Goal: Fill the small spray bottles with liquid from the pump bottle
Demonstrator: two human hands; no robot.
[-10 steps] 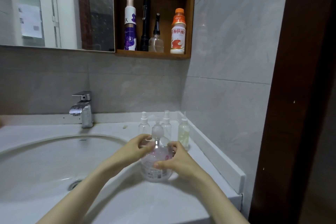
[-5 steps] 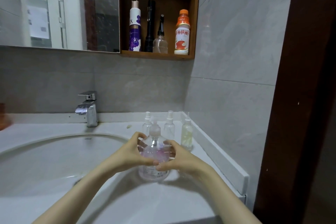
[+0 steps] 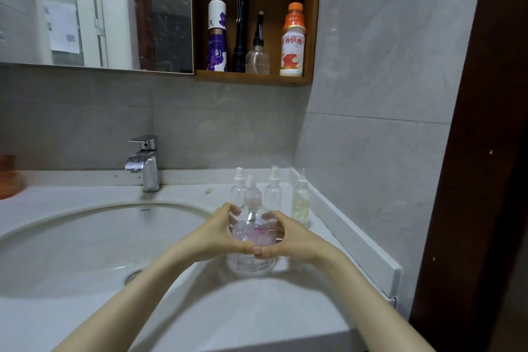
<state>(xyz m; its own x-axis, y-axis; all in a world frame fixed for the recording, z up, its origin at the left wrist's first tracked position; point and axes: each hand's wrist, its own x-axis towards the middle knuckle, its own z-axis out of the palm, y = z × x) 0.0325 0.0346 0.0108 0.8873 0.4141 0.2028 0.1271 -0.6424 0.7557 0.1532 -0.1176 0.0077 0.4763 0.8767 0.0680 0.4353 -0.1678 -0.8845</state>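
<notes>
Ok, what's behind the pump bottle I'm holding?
A left spray bottle and middle spray bottle, both clear, and a yellowish right spray bottle. The first two's bases are hidden.

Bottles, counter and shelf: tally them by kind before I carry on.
pump bottle: 1
spray bottles: 3
purple bottle: 1
black-nozzle bottle: 1
drink bottle: 1
Total: 7

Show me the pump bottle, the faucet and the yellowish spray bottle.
pump bottle [image 3: 251, 262], head view, label low on its body.
faucet [image 3: 140, 163], head view, chrome spout.
yellowish spray bottle [image 3: 300, 205], head view, its body.
</notes>
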